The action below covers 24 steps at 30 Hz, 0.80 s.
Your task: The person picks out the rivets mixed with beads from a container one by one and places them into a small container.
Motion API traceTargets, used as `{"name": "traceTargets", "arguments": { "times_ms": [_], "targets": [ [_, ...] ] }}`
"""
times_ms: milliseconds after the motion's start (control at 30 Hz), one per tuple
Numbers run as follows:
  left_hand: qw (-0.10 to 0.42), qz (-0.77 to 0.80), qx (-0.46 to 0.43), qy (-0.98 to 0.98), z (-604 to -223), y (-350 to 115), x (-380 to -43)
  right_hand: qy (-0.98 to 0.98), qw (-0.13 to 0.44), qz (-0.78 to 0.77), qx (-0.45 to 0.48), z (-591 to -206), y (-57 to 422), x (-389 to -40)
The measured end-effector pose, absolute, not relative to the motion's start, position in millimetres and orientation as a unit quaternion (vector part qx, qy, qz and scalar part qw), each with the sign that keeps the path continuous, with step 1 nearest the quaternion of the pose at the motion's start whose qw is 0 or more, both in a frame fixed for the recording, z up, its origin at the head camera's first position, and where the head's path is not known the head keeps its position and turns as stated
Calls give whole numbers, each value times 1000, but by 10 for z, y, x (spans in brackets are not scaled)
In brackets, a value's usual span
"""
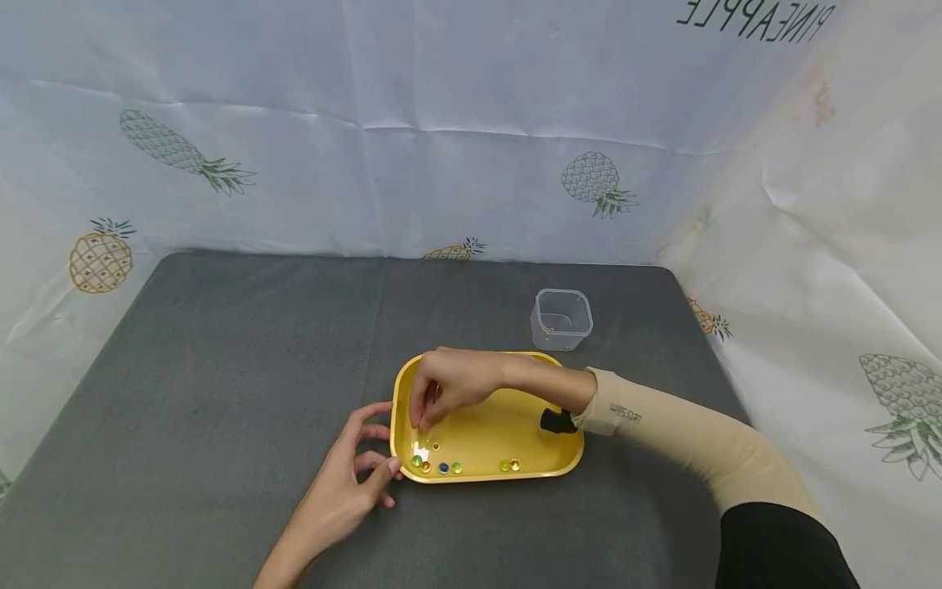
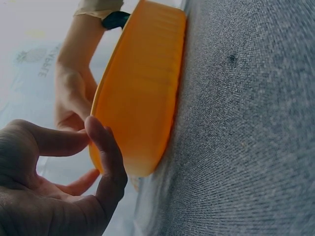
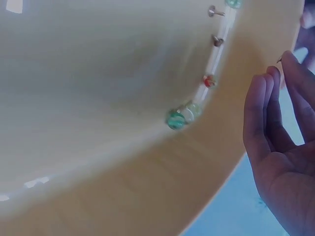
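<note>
A yellow tray (image 1: 486,425) holds several glass marbles (image 1: 443,469) along its near wall. Small metal thumbtacks (image 3: 215,12) lie among them in the right wrist view. Over the tray's left end, my right hand (image 1: 458,383) pinches a tiny metal tack (image 3: 279,60) between thumb and fingertips; most of it is hidden. My left hand (image 1: 349,474) holds the tray's left rim, its thumb at the near corner and a finger farther up the edge. The left wrist view shows the same fingers (image 2: 106,147) at the rim.
A clear plastic container (image 1: 562,319) with a few small gold-coloured bits stands behind the tray's right end. The grey cloth-covered table (image 1: 243,368) spreads to the left. A pineapple-print curtain (image 1: 368,164) hangs along the back and sides.
</note>
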State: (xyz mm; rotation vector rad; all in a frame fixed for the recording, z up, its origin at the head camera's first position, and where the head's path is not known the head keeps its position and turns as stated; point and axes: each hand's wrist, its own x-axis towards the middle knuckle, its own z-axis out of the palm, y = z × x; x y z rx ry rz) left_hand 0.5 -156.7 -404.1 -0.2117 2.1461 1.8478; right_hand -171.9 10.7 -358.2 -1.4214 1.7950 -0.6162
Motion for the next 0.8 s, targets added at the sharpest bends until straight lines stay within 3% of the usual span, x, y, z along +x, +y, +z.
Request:
{"name": "traceTargets", "arguments": {
  "times_ms": [800],
  "targets": [
    [151,632,-95,754,-4031,-1543,-2,699,344,-319,-539,-3364,337,-1837]
  ]
}}
